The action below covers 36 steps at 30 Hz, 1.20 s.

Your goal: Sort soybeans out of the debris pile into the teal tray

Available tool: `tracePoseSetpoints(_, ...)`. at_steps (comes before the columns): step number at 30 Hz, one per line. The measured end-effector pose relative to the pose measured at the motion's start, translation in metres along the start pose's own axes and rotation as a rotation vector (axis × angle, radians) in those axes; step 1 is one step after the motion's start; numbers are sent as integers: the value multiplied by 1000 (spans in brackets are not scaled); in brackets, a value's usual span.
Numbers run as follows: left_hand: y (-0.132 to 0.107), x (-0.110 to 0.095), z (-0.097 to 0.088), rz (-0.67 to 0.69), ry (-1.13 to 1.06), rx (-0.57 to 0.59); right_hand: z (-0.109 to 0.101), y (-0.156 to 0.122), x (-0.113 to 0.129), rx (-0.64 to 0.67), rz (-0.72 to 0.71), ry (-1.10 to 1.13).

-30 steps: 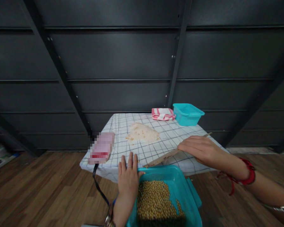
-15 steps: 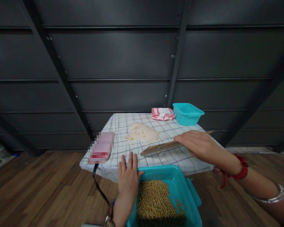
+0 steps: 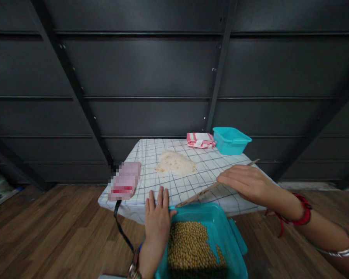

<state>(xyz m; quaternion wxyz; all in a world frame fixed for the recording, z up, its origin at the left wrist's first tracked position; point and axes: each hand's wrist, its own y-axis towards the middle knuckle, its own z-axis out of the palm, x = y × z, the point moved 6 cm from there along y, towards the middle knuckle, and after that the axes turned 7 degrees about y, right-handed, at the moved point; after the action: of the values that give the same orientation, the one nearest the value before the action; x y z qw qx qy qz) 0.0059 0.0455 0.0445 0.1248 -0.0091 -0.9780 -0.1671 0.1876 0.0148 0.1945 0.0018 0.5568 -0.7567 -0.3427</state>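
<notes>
My right hand (image 3: 247, 183) grips a thin brown piece of cardboard (image 3: 199, 194), held on edge and slanting over the near part of the table. The cardboard's lower left end is at the far rim of a turquoise plastic tub (image 3: 218, 217). Inside the tub lie many small yellowish beans (image 3: 189, 244), with part of its floor showing at the right. My left hand (image 3: 157, 219) rests flat at the table's front edge, fingers stretched out, thumb against the tub's rim. Beyond both hands a pale, grainy heap (image 3: 177, 162) with some yellowish bits lies on the checked cloth (image 3: 151, 149).
A second turquoise tub (image 3: 232, 143) stands at the back right, beside a folded red-and-white striped cloth (image 3: 200, 140). On the left lies a blurred-out pink object (image 3: 126, 180), with a black strap (image 3: 120, 226) hanging below. Dark wall panels (image 3: 145, 69) rise behind the table.
My right hand has drawn the cardboard slightly down and right, bringing its left end to the tub's rim. The cardboard now slants more steeply. My left hand stays put.
</notes>
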Motion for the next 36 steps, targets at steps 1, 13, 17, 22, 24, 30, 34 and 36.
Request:
tracePoseSetpoints(1,0,0,1,0,-1,5,-1,-1,-1,-11,8,-6)
tracePoseSetpoints(13,0,0,-2,10,-15,30,1,4,2,52,3,-18)
tracePoseSetpoints(17,-1,0,1,16,-7,-6,3,6,3,47,-10,-75)
tracePoseSetpoints(22,-1,0,1,24,-6,-11,1,9,2,1,5,-133)
tracePoseSetpoints(24,-1,0,1,17,-5,2,0,9,3,-4,7,-93)
tracePoseSetpoints(30,-1,1,-2,7,-15,-8,4,14,9,36,-17,-76)
tracePoseSetpoints(34,-1,2,-4,14,-13,-3,3,16,10,24,-12,-147)
tracePoseSetpoints(36,-1,2,-3,15,-14,4,1,15,10,7,3,-124)
